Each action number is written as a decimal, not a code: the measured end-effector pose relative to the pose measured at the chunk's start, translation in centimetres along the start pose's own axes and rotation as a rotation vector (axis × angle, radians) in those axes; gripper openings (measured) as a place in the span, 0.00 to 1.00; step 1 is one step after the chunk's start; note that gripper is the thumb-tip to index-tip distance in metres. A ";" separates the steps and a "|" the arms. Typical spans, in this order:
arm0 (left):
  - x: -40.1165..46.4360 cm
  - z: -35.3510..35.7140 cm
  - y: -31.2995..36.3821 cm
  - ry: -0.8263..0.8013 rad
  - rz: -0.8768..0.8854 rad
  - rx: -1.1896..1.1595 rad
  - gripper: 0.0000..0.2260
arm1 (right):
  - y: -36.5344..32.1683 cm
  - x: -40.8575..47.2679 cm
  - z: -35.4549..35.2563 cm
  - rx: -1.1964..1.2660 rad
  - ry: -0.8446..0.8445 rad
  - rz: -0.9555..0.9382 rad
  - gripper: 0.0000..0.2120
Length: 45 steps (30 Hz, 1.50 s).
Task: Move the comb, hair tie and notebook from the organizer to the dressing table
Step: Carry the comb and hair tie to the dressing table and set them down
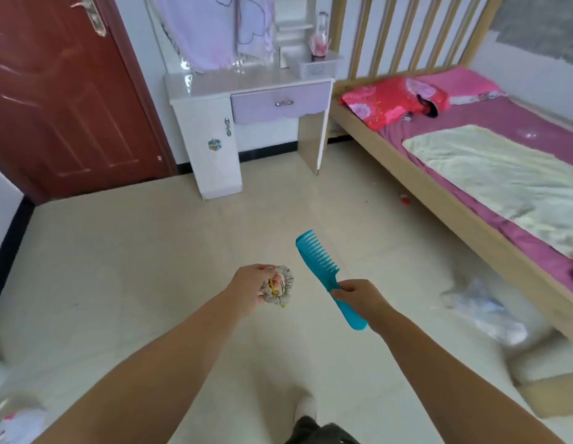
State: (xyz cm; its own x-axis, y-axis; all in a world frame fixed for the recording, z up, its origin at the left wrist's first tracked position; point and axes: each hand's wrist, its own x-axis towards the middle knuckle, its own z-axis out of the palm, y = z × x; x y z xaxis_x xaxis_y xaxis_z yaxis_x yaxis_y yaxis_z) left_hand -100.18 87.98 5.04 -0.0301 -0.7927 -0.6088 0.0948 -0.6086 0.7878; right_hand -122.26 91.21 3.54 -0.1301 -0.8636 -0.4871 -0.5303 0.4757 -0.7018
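My left hand [251, 291] is closed around a grey fabric hair tie [282, 285] with a thin yellow band in it. A turquoise comb [320, 269] is gripped by its handle in my right hand [358, 299], teeth pointing up and to the right. Both hands are held out over the pale floor. Across the room stands the white and lilac dressing table [221, 83]. On its right end sits a white slotted basket [317, 67]. No notebook shows.
A red-brown door [64, 100] is left of the dressing table. A wooden bed [471, 161] with purple sheet, red pillow and cream blanket runs along the right. Clear plastic bags [483, 312] lie on the floor by the bed. A small red scrap [404, 199] lies near the bed.
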 end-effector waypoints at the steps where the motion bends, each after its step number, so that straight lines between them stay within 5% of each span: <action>1: 2.1 0.2 2.2 0.011 0.008 -0.044 0.07 | -1.9 2.9 -0.8 -0.012 -0.019 -0.015 0.13; 8: 15.9 -0.8 13.1 0.108 -0.005 -0.199 0.08 | -13.4 19.5 -3.4 -0.047 -0.064 -0.079 0.13; 28: 63.5 2.5 51.3 0.013 0.104 0.036 0.06 | -41.0 71.2 -13.3 -0.054 0.050 -0.081 0.11; 35: 79.1 4.5 63.6 0.089 0.131 -0.009 0.14 | -50.6 89.9 -17.1 -0.099 -0.052 -0.119 0.11; 45: 98.5 0.7 73.8 0.151 0.017 -0.100 0.07 | -62.1 110.2 -13.3 -0.062 -0.033 -0.092 0.08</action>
State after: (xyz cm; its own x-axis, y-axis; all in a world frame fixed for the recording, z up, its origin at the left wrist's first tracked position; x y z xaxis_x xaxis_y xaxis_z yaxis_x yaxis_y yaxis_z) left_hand -96.88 -35.05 3.28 0.1217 -0.7841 -0.6087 0.1924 -0.5829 0.7894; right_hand -114.79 -35.71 0.37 -0.0513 -0.8964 -0.4402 -0.5899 0.3829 -0.7109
